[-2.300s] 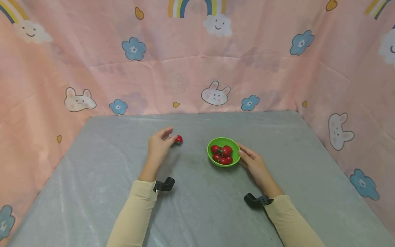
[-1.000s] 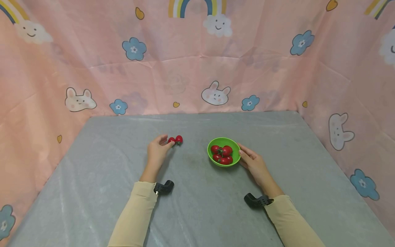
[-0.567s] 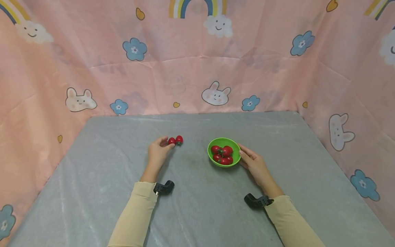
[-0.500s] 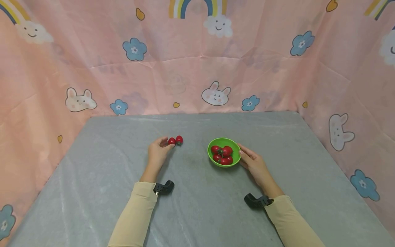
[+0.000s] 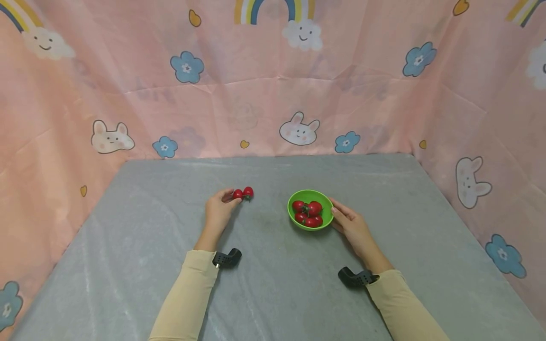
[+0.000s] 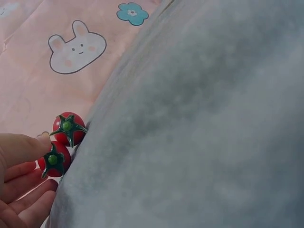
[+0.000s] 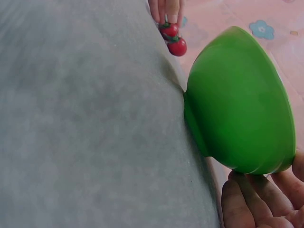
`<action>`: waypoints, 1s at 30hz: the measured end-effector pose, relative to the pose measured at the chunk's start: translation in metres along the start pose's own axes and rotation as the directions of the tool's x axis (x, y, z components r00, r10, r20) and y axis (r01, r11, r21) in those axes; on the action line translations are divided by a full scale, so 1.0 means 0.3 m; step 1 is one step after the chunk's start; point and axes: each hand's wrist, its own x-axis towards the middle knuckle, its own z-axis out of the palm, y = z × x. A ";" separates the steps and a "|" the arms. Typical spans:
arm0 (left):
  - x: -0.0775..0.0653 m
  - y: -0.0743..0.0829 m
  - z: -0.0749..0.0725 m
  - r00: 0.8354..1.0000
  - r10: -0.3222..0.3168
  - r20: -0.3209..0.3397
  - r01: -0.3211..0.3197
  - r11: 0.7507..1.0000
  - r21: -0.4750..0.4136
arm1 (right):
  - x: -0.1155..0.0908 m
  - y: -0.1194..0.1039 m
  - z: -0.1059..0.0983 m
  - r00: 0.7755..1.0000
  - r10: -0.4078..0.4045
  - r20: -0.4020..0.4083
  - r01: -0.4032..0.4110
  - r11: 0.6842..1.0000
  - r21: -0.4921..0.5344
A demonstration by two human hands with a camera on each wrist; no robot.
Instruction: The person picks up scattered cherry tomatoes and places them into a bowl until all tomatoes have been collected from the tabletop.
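Observation:
My left hand (image 5: 217, 211) is at a pair of small red tomatoes with green star-shaped tops, on the left half of the cloth. Thumb and fingers pinch the nearer tomato (image 6: 53, 160). The other tomato (image 6: 69, 128) lies right beside it, touching it. A green bowl (image 5: 293, 221) stands upright to the right, with several more red tomatoes (image 5: 314, 208) inside. My right hand (image 5: 353, 227) holds the bowl's right side, thumb at the rim and fingers against the outer wall. In the right wrist view, the bowl's wall (image 7: 237, 99) hides what is inside.
A grey cloth (image 5: 273, 279) covers the table. Behind and along both sides hangs a pink curtain (image 5: 239, 99) printed with rabbits, flowers and rainbows. Each wrist wears a black band with a camera, one on the left wrist (image 5: 228, 258).
Since the oldest frame, my left hand has come down a little toward me and closed on the left tomato, which now shows beside the other. My right hand and the bowl stay put.

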 end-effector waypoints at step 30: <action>0.011 -0.005 0.012 0.999 0.016 0.035 -0.014 0.999 -0.050 | 0.003 0.002 0.001 1.000 -0.011 0.016 0.010 1.000 0.018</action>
